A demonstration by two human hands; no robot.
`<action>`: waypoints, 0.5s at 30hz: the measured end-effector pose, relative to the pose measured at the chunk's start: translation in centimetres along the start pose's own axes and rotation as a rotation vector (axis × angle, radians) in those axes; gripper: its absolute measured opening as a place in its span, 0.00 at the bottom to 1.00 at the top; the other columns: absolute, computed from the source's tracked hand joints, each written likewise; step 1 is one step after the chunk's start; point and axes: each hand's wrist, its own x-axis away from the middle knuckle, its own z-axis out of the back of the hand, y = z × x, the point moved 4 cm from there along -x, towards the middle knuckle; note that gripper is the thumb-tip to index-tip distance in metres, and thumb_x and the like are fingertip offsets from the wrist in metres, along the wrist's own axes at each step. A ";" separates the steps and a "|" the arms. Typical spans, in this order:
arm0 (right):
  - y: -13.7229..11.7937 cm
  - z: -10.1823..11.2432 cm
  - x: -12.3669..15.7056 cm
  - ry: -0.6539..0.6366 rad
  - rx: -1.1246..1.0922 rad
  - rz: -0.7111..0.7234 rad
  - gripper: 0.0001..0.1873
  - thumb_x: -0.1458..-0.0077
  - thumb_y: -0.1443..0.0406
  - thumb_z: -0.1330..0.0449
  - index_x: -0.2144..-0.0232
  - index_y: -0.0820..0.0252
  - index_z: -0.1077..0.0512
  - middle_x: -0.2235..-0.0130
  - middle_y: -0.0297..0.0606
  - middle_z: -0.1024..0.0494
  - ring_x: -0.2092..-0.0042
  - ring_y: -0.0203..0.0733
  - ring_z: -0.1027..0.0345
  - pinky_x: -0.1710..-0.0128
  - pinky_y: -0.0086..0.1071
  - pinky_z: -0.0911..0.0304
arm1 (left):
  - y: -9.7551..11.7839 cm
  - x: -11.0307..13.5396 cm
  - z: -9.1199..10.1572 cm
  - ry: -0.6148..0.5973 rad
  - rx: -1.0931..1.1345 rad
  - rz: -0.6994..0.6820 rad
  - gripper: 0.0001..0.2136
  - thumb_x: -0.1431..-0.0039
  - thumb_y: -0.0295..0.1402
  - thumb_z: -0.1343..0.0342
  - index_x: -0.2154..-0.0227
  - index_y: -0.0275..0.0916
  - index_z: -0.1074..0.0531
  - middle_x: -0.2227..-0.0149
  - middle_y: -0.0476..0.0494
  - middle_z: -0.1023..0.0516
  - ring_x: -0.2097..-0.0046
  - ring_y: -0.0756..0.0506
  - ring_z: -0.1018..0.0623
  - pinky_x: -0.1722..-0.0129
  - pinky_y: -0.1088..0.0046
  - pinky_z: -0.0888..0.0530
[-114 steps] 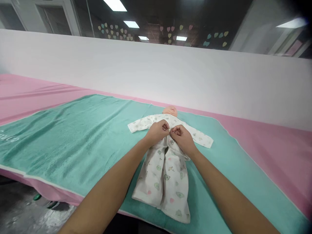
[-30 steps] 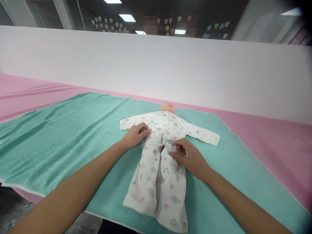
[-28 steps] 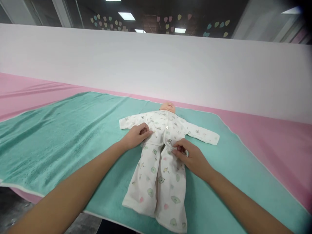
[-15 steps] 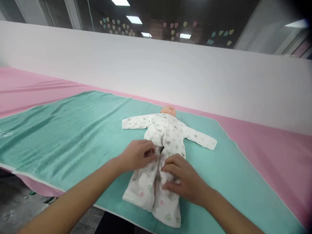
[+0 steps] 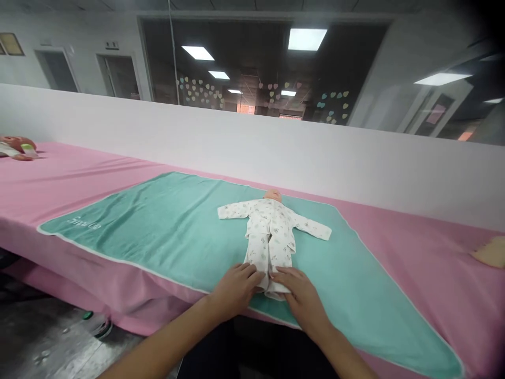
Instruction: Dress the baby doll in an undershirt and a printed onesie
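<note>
A baby doll point(image 5: 273, 195) lies on its back on a green blanket point(image 5: 165, 221), its head toward the white wall. It wears a white printed long-sleeved top point(image 5: 272, 217) with both sleeves spread out, and matching white pants point(image 5: 258, 250). At the lower end of the left-hand pant leg, my left hand point(image 5: 236, 287) is closed with fingers curled over the cloth. My right hand point(image 5: 302, 295) grips the other leg near its cuff, fingers across the fabric and thumb beneath. The doll's feet and hands are hidden by the clothes.
Pink cloth point(image 5: 98, 163) covers the table under the blanket. A low white wall point(image 5: 197, 137) runs along the back. Another doll point(image 5: 18, 148) is at the far left, a beige item point(image 5: 491, 252) at the right edge. A green-capped bottle point(image 5: 94, 322) is below the table.
My hands have moved down from the upper pants to the leg ends and closed on them. The view has pulled back and tilted up, showing more of the room.
</note>
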 end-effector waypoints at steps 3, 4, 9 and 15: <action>-1.3 1.3 0.2 0.065 0.015 -0.056 0.22 0.47 0.74 0.51 0.55 0.49 0.28 0.55 0.34 0.23 0.52 0.44 0.30 0.52 0.46 0.33 | 1.2 0.2 0.4 0.064 0.030 -0.017 0.06 0.45 0.23 0.51 0.66 0.40 0.35 0.65 0.46 0.29 0.62 0.44 0.31 0.63 0.67 0.33; -1.9 1.5 0.4 0.055 0.028 -0.040 0.22 0.45 0.74 0.52 0.55 0.50 0.28 0.55 0.34 0.22 0.52 0.43 0.30 0.52 0.44 0.32 | 1.5 0.4 0.5 0.085 0.039 -0.024 0.06 0.45 0.22 0.52 0.67 0.39 0.35 0.66 0.46 0.29 0.62 0.44 0.31 0.64 0.67 0.33; -3.8 1.1 3.9 -0.013 0.087 -0.026 0.16 0.41 0.72 0.51 0.57 0.56 0.27 0.59 0.38 0.21 0.54 0.41 0.29 0.53 0.35 0.31 | 2.7 2.2 -0.1 0.135 0.041 -0.029 0.08 0.45 0.19 0.55 0.69 0.39 0.35 0.67 0.45 0.30 0.64 0.45 0.31 0.65 0.67 0.33; -4.3 -4.0 11.6 -0.013 -0.075 -0.261 0.14 0.40 0.65 0.52 0.67 0.55 0.26 0.71 0.37 0.23 0.70 0.38 0.27 0.69 0.26 0.31 | 6.4 6.2 -7.6 0.110 0.260 0.002 0.05 0.45 0.23 0.51 0.72 0.40 0.34 0.70 0.47 0.27 0.67 0.46 0.28 0.67 0.69 0.32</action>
